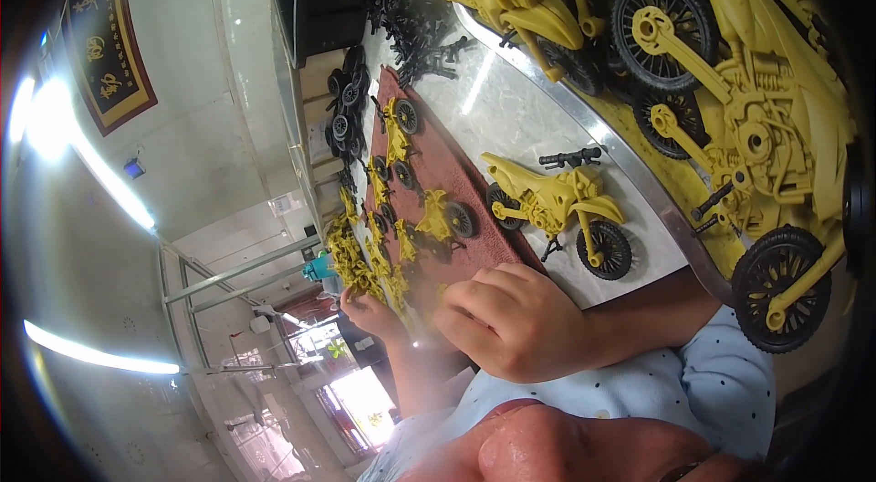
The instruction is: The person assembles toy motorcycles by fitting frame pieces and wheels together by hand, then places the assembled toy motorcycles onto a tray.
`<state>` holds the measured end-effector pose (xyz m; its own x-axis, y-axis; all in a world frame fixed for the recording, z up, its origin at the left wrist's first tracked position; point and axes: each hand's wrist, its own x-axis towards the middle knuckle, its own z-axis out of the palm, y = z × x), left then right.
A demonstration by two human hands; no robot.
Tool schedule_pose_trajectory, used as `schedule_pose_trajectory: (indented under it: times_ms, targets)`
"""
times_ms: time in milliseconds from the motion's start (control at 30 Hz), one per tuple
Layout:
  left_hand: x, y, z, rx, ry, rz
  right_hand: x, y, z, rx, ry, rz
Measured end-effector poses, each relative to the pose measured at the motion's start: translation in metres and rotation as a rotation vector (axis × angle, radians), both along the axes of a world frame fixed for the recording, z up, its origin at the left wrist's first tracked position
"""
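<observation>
My right hand (pixel 511 322) is closed, its fingers curled in beside the red cloth (pixel 493 240). Whatever lies inside its grip is hidden and hazy. Farther left, my left hand (pixel 372 314) has its fingers bent at the edge of a heap of yellow plastic parts (pixel 351 254); I cannot make out what is between them. On the cloth lie several partly built yellow toy motorcycles (pixel 438 216) with black wheels. A toy motorcycle (pixel 557 199) with two wheels and black handlebars lies to the right of my right hand, on the pale tabletop (pixel 520 117).
A metal-rimmed tray (pixel 584 117) at the right holds several yellow toy motorcycles (pixel 757 117), piled up. Black small parts (pixel 401 8) are heaped at the back, with black wheels (pixel 342 113) to their left. A teal bottle (pixel 318 269) stands beyond the yellow heap.
</observation>
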<state>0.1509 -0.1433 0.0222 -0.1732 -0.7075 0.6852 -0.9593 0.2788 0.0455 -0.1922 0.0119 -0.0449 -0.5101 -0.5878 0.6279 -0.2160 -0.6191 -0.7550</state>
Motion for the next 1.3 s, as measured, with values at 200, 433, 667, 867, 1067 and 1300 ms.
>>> schedule_pose_trajectory:
  times_ms: [200, 433, 667, 867, 1067, 1300]
  targets:
    - [0.003, -0.003, -0.004, 0.023, 0.0, 0.015, -0.001, 0.0, -0.001, 0.002, -0.011, 0.002]
    - [-0.013, 0.002, -0.002, 0.053, 0.037, -0.033, -0.003, -0.001, 0.001, 0.0, -0.033, -0.018]
    - [-0.022, 0.012, 0.011, -0.048, -0.011, -0.029, -0.012, -0.002, 0.01, 0.1, 0.09, 0.04]
    - [-0.041, 0.029, 0.023, 0.034, 0.148, -0.047, -0.005, -0.001, 0.015, 0.232, 0.168, -0.007]
    - [-0.056, 0.057, 0.029, 0.351, 0.371, -0.216, 0.009, -0.003, 0.022, 0.289, 0.248, -0.093]
    - [-0.085, 0.073, 0.008, 0.409, 0.306, -0.727, 0.042, -0.007, 0.047, 0.545, 0.141, 0.272]
